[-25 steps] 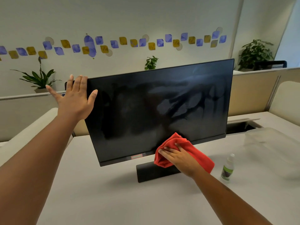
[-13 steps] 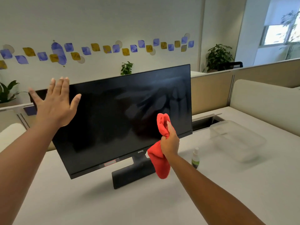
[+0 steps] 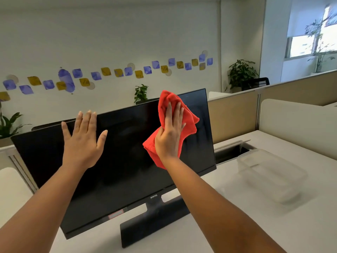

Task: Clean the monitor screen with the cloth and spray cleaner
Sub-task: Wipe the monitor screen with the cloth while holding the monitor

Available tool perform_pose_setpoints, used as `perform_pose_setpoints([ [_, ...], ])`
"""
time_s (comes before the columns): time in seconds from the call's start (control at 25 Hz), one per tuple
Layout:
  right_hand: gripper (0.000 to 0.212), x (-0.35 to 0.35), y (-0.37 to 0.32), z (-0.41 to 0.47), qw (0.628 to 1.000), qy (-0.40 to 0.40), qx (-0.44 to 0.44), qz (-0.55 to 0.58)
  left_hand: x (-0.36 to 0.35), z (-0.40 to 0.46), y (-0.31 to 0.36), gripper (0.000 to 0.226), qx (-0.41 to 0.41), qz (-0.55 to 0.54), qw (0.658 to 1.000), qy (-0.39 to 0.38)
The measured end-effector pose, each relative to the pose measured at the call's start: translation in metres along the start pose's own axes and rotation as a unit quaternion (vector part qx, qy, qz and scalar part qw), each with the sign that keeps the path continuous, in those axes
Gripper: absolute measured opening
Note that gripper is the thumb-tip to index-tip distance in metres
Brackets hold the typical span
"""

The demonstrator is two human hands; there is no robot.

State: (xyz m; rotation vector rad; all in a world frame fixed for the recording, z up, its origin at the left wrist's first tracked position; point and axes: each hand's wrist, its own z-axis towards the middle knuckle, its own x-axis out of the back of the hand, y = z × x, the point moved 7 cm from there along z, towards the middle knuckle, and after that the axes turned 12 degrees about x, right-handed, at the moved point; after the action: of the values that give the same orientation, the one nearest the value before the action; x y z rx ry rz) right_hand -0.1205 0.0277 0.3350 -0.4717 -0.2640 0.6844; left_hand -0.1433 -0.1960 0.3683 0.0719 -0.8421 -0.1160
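monitor: stood on the desk
left hand: laid flat near the top edge, fingers straight and spread
right hand: fingers kept straight, red cloth pressed onto the upper-right screen
clear container: parked well right of the screen edge

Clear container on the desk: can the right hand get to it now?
Probably yes: the right hand presses the red cloth on the monitor, and nothing visible stands between it and the clear container.
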Motion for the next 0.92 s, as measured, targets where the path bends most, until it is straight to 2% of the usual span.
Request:
perform_pose_setpoints([
  [0.12, 0.066, -0.034, 0.006, 0.002, 0.983, -0.159, 0.042, -0.077, 0.001, -0.003, 0.007, 0.060, 0.003, -0.010, 1.000, 0.016],
  [0.2, 0.071, -0.047, 0.007, -0.016, 0.963, -0.218, 0.081, -0.133, 0.005, -0.004, 0.011, 0.058, 0.003, -0.026, 0.999, 0.024],
  [0.4, 0.063, -0.071, 0.036, -0.008, 0.958, -0.180, 0.113, -0.192, -0.015, 0.015, 0.014, 0.064, 0.015, -0.046, 0.998, 0.049],
  [0.72, 0.058, -0.059, 0.029, 0.022, 0.957, -0.133, 0.145, -0.212, -0.009, 0.007, 0.008, 0.068, 0.007, -0.057, 0.995, 0.082],
  [0.92, 0.061, -0.028, 0.063, 0.065, 0.978, -0.076, 0.047, -0.189, -0.011, 0.008, 0.007, 0.062, 0.003, -0.057, 0.995, 0.086],
])
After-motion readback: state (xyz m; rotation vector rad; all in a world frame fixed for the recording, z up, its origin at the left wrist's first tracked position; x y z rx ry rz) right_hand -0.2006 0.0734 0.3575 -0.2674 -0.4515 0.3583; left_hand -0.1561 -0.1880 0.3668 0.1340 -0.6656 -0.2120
